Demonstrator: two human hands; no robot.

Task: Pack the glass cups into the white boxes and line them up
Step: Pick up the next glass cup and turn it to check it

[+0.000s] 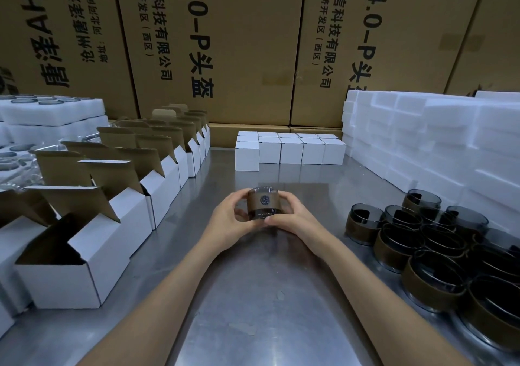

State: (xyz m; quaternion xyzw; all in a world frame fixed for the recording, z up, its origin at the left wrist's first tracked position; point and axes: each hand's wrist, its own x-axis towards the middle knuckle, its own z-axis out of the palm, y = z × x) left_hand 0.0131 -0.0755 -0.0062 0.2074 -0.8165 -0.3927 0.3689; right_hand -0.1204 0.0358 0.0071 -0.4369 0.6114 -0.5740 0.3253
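A dark glass cup with a brown sleeve (263, 203) is held upright over the middle of the metal table (261, 295). My left hand (230, 219) grips its left side and my right hand (289, 213) grips its right side, fingers curled round it. Several open white boxes (84, 256) with brown flaps raised stand in a row along the left. Several closed white boxes (289, 150) are lined up at the back centre. More glass cups (430, 256) with brown sleeves stand clustered at the right.
White foam blocks (439, 146) are stacked along the back right. Foam trays with glass cups (47, 112) sit at the far left. Large brown cartons (242, 47) form a wall behind the table.
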